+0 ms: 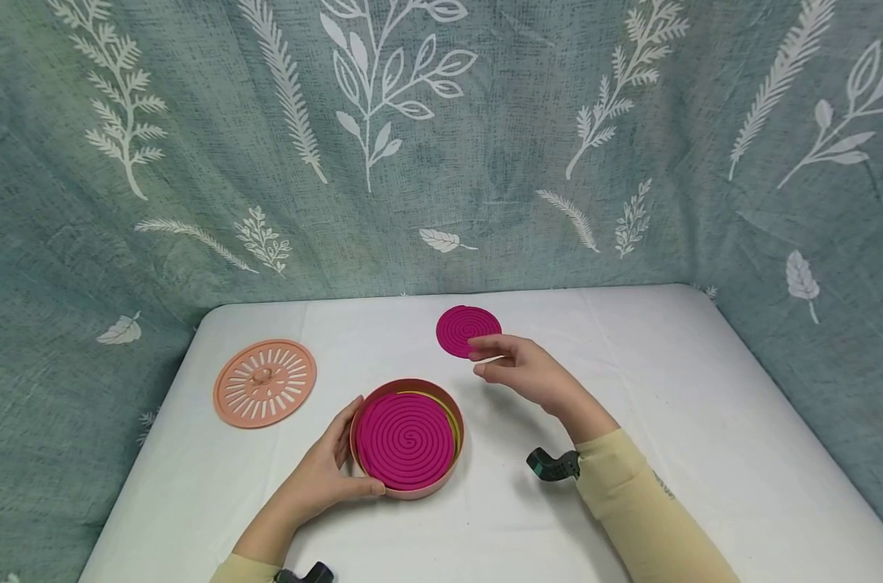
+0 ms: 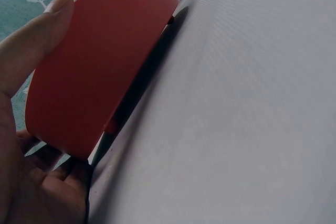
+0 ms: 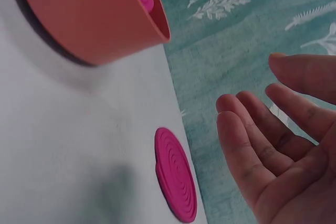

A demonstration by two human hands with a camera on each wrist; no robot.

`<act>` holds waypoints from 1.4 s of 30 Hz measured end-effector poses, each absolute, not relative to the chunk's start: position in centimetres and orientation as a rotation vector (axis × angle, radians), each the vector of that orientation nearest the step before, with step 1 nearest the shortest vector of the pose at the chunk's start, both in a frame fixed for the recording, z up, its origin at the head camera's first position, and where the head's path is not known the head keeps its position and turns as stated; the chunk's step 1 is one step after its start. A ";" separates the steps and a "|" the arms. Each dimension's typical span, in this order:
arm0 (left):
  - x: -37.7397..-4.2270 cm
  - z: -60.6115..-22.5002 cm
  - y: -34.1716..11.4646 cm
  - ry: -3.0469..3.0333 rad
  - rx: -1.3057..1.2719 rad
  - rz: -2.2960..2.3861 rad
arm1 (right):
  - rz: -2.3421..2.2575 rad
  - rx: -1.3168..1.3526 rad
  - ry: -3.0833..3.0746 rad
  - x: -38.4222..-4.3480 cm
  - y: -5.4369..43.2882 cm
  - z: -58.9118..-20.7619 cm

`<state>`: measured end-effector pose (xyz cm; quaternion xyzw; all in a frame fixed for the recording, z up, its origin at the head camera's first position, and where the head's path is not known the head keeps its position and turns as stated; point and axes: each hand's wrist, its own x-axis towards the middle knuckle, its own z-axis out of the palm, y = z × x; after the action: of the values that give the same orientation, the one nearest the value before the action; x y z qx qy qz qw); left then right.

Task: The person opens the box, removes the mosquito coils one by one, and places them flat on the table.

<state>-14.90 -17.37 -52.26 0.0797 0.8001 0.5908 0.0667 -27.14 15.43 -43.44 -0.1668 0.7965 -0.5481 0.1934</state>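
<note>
Two hands, one round box: left clamped on, right free

From where I stand: salmon-coloured round box [image 1: 421,492] on the white tabletop [image 1: 704,421], just below the centre of the frame. Left hand [image 1: 323,479] grips its wall, thumb at the lower rim, fingers around the left side. Inside, large magenta spiral mat [image 1: 407,441] face up; yellow-green edge [image 1: 456,427] visible beneath it, upper right.

Right hand [image 1: 523,374] holds nothing, thumb and fingers apart. It hovers right of centre, near the smaller magenta spiral mat [image 1: 459,325]; right wrist view shows a gap between them.

Slotted salmon-coloured lid [image 1: 262,376], central knob, lies flat at left, well apart from the box. Leaf-printed teal curtain [image 1: 514,162] fills the upper frame.
</note>
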 end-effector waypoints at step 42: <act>-15.0 -52.4 -17.5 2.422 0.265 1.773 | -0.967 -1.018 2.552 -23.2 8.3 -44.8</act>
<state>-14.99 -17.55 -52.43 0.0879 0.8021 0.5872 0.0640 -23.22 8.35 -44.77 -0.3472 0.8704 -0.3298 0.1144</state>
